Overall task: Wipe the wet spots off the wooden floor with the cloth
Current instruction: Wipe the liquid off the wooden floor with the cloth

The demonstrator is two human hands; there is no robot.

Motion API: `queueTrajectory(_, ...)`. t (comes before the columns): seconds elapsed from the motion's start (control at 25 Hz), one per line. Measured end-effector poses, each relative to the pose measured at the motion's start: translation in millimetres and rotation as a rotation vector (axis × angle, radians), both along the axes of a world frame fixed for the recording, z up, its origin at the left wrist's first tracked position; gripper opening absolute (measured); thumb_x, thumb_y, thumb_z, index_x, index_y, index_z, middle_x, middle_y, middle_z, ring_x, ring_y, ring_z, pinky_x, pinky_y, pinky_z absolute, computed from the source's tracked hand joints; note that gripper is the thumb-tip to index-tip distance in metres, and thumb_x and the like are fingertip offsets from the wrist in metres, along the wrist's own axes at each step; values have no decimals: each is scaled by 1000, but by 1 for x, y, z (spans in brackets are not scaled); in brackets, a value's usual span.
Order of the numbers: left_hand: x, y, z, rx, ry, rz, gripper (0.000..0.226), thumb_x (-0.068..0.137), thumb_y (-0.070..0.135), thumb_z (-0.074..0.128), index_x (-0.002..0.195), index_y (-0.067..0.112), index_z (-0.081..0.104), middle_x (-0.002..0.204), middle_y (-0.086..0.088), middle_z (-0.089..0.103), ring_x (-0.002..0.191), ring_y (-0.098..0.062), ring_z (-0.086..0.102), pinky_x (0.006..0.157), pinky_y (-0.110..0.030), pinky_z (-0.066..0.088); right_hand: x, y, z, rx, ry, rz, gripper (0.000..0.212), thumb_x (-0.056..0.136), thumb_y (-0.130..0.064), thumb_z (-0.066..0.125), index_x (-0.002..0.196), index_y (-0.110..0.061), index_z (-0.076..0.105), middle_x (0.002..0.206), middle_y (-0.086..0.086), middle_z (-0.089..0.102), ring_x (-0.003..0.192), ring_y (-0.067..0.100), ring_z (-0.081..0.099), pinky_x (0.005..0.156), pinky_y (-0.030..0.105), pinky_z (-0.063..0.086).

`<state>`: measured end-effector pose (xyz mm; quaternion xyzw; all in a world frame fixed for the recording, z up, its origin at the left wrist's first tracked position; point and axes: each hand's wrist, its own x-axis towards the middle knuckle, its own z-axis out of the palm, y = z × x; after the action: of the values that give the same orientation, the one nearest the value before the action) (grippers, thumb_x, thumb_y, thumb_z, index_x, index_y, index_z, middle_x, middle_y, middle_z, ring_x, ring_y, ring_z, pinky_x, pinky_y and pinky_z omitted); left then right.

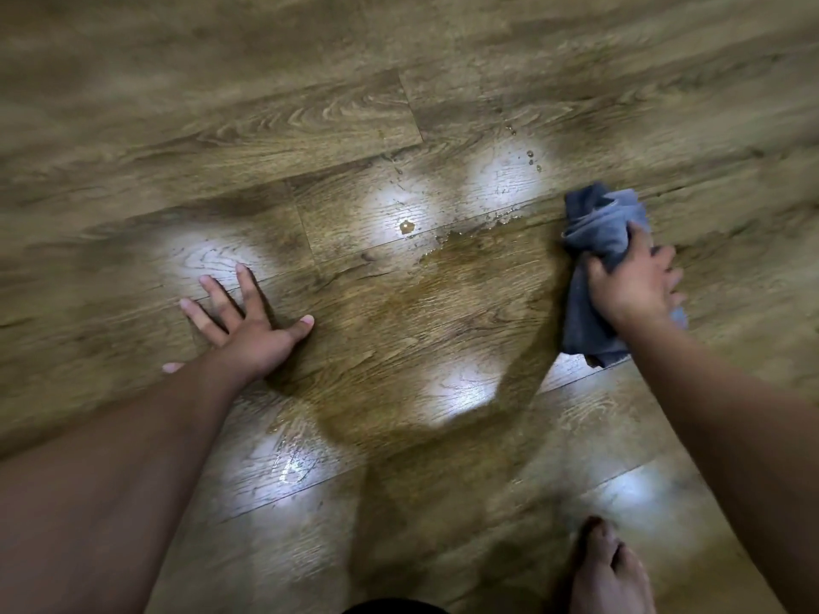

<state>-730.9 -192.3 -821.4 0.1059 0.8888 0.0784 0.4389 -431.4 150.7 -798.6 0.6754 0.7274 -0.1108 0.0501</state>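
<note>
The crumpled grey-blue cloth lies bunched on the brown wood-grain plank floor, at the right edge of the wet area. Your right hand grips it, fingers curled into the fabric. Your left hand rests flat on the floor, fingers spread and straight, holding nothing. Water droplets and a ragged wet film sit between the two hands. A bare foot stands at lower right.
</note>
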Motion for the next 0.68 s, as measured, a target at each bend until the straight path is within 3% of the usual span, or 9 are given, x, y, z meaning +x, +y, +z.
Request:
queueTrajectory(0.08,1,0,0,1,-2,-5,115,40,101,37,105,70,-52,106,24,-73,106,-19,-64,109,-77,-10,-11,-25,-2,48,-35,39,72,85,-55,57,149,-36,29,138,21,37,124,47,37,108,65,24)
queueTrajectory(0.16,1,0,-1,-12,1,-11,116,40,101,37,111,69,-50,105,25,-74,100,-17,-67,109,-76,-10,-24,-80,1,92,-32,223,75,83,-52,60,149,-34,30,130,21,41,115,44,40,106,60,26)
queueTrajectory(0.36,1,2,-1,-30,-3,4,116,36,101,34,108,70,-51,104,22,-74,100,-19,-67,110,-76,-9,-29,-243,10,-37,20,1014,90,66,-58,70,148,-36,41,136,15,51,120,45,50,111,63,21)
queueTrajectory(0.48,3,6,10,7,-38,-1,118,39,100,33,124,65,-42,123,15,-68,122,-23,-59,111,-74,-9,-18,-316,15,-221,-85,1453,85,64,-62,63,144,-39,45,139,8,57,121,42,57,111,65,26)
queueTrajectory(0.6,-7,-13,19,71,-32,15,114,45,103,26,145,65,-15,161,15,-37,148,-24,-35,111,-74,-13,-19,-324,14,-202,-134,1566,77,68,-61,60,142,-43,49,136,4,61,117,37,62,110,66,31)
queueTrajectory(0.68,-17,-46,21,42,94,77,117,45,105,28,147,64,-10,164,12,-30,151,-25,-28,109,-74,-18,-27,-311,9,-123,-93,1613,70,73,-55,49,142,-43,50,136,4,61,115,37,63,106,64,38)
